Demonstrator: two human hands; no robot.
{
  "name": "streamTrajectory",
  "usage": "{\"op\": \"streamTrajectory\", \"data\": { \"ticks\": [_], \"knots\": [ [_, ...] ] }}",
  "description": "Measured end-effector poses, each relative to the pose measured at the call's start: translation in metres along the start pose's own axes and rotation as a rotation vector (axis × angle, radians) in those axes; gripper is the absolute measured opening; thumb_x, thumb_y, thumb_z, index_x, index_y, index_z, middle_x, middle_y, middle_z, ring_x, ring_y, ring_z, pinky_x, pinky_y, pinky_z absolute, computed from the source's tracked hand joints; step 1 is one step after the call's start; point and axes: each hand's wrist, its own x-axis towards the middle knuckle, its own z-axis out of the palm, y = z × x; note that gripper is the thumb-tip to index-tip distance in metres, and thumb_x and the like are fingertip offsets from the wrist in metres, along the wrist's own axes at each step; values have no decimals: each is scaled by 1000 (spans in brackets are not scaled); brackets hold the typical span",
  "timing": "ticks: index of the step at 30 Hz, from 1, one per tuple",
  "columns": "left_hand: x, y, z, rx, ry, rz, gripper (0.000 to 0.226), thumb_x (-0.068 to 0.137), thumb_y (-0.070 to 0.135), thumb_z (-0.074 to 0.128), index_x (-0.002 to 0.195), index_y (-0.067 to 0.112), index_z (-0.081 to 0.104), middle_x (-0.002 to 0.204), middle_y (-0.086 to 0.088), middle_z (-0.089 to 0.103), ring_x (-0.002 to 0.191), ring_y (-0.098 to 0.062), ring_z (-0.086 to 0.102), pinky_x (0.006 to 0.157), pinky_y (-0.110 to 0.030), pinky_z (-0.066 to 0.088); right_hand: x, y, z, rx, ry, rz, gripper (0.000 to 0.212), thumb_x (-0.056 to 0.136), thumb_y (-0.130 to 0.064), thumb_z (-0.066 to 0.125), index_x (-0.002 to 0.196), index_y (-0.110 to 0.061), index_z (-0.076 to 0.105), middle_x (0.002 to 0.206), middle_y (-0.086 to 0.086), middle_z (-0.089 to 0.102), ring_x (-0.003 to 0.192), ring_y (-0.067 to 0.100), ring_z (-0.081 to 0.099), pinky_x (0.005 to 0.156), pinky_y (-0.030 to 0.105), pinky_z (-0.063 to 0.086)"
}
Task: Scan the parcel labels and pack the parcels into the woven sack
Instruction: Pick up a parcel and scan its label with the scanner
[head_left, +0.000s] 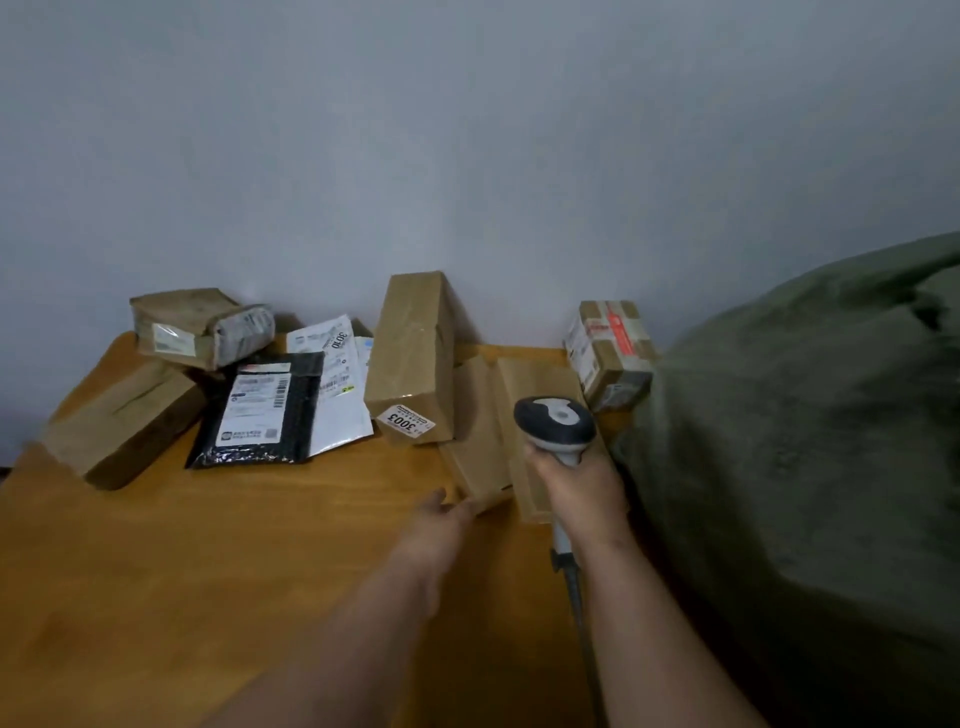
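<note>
- A head-worn camera looks down at an orange-brown wooden surface (218, 561) set against a plain grey wall (467, 130).
- The right hand (582, 488) curls its fingers around the handle of a grey and black barcode scanner (556, 423); its head sits above the hand, and a cable (574, 587) trails back below the wrist.
- The left hand (441, 519) reaches forward, and its fingertips touch the near corner of a flat brown cardboard parcel (483, 441) lying on the surface. Whether this grip pinches the corner or only touches it cannot be told, since the picture is blurred there.
- The scanner head hovers over the right part of that flat parcel.
- Just behind it, a tall brown box (410, 358) leans toward the wall; a white label reading 3003 (405, 421) is on its near end.
- To the right, a small box with red tape (610, 353) stands near the surface's edge.
- Further left lie a white mailer marked 3010 (337, 384) and, partly over it, a black mailer (265, 410) with a white shipping label.
- At far left sits a brown box (119, 421), and behind it a taped parcel (182, 327) with a grey wrapped packet (244, 330) resting against it.
- A large olive-green woven sack (805, 441) fills the right side, beside the surface and just beside the red-taped box.
</note>
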Motion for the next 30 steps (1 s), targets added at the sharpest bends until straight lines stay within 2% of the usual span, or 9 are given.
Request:
{"op": "streamTrajectory", "data": {
  "ticks": [4,7,9,15,18,24,26,28,30],
  "knots": [
    [20,5,10,-111,-55,-38,67,92,40,64,151,31,33,137,1,51,121,-20,47,101,-42,43,16,11,12,-111,-86,143,30,85,-40,74,105,-18,65,87,-7,64,80,10,58,70,27,49],
    [33,6,13,-160,-106,-51,49,93,32,62,140,28,48,122,4,59,112,-15,51,93,-39,43,9,29,23,-199,-123,206,48,82,-46,73,122,-20,65,110,3,69,104,25,64,94,44,53],
    [37,6,13,-187,-96,-81,41,94,29,62,133,22,54,118,-1,62,110,-19,53,88,-38,44,1,34,26,-263,-95,177,54,81,-49,73,128,-25,60,120,1,67,115,25,60,99,44,50],
    [29,-5,10,-261,17,-161,32,85,35,74,107,15,61,104,-6,65,98,-23,58,79,-36,45,-26,36,16,-400,-80,244,28,86,-61,63,90,-38,47,83,-15,53,94,15,51,100,42,41],
    [20,-22,10,-226,46,-179,31,87,33,73,109,18,57,106,-6,62,96,-23,57,80,-39,46,-45,40,5,-399,-72,281,33,88,-60,60,76,-31,50,77,-14,54,92,17,56,101,45,42],
    [-11,-72,-8,-180,73,-220,25,90,33,70,105,17,58,109,-9,62,98,-28,61,68,-38,52,-82,48,-16,-391,-104,305,30,88,-60,60,80,-34,48,83,-9,56,95,20,56,101,44,43],
    [-25,-90,-18,-146,118,-198,24,92,33,68,106,15,59,104,-9,64,94,-27,62,72,-39,53,-97,52,-20,-362,-166,318,27,87,-58,61,85,-32,54,88,-8,61,100,21,60,103,46,43],
    [-41,-107,-28,-96,179,-144,29,94,31,65,114,11,60,97,-8,66,89,-26,62,78,-40,52,-113,59,-23,-317,-208,322,28,85,-56,64,90,-28,61,92,-6,66,100,23,61,104,48,42],
    [-59,-126,-39,3,318,-63,54,91,33,68,137,14,47,114,-9,63,100,-29,61,86,-45,51,-127,67,-25,-317,-198,318,33,83,-57,64,95,-25,64,95,-3,66,102,26,62,105,49,42]
  ]
}}
